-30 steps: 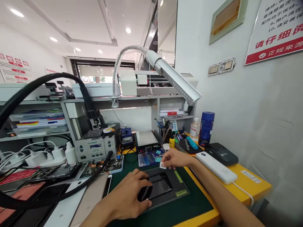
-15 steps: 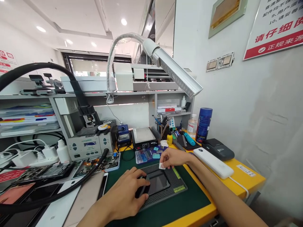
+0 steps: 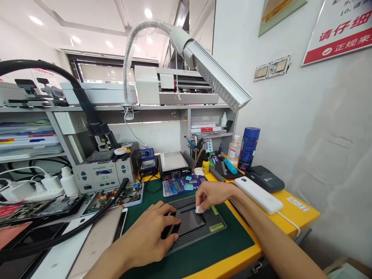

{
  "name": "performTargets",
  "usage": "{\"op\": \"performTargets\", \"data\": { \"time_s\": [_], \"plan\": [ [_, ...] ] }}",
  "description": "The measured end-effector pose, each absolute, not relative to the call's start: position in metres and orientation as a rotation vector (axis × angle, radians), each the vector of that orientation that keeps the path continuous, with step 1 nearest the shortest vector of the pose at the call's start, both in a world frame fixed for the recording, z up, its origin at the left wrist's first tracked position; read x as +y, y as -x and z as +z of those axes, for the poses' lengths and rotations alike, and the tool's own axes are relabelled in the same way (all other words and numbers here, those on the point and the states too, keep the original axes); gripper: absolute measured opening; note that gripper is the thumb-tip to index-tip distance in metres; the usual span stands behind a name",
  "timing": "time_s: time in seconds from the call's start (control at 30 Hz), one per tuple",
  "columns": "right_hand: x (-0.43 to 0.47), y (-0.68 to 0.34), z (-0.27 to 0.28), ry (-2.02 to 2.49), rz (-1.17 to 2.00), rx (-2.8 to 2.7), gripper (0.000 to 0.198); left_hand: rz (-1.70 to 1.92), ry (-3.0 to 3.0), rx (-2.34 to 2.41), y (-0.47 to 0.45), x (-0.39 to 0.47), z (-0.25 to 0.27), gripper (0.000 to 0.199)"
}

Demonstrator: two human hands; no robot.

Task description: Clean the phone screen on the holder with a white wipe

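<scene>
Left hand (image 3: 158,228) spread wide over the near-left end of a dark phone (image 3: 190,221), thumb and fingers apart, presumably to steady it. Phone lies on a perforated pad (image 3: 200,234) over the green mat (image 3: 225,252), likely for grip and protection of the surface (image 3: 308,211). Right hand (image 3: 213,197) pinches a small white scrap (image 3: 198,210) at the screen's far edge, its tight hold probably for fine control; contact unclear.

Bright overall; ceil. lights (image 3: 148,13) + window (image 3: 107,72) at back, highlights near-white. Wide-angle stretch @ edges. Greyish reflection on dark screen (image 3: 190,221). Focus mostly sharp.
</scene>
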State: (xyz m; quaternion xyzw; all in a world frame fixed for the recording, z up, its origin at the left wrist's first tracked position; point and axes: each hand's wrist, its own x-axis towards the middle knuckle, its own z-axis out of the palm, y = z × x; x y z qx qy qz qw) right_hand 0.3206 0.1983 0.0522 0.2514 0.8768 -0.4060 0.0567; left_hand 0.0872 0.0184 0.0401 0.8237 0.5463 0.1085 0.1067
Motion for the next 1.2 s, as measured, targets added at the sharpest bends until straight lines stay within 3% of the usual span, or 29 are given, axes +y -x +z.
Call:
{"op": "performTargets", "data": {
  "time_s": [0.4, 0.73, 1.2],
  "plan": [
    [0.181, -0.319, 0.059, -0.595, -1.254, 2.508, 0.045, 0.340, -2.412, 1.604, -0.089, 0.016, 0.045, 0.035],
    [0.189, -0.319, 0.054, -0.841, -1.103, 2.751, 0.023, 0.337, -2.402, 1.598, -0.085, 0.017, 0.043, 0.036],
    [0.189, -0.311, 0.046, -0.945, -0.992, 2.909, 0.019, 0.377, -2.420, 1.605, -0.088, 0.015, 0.043, 0.036]
  ]
}}
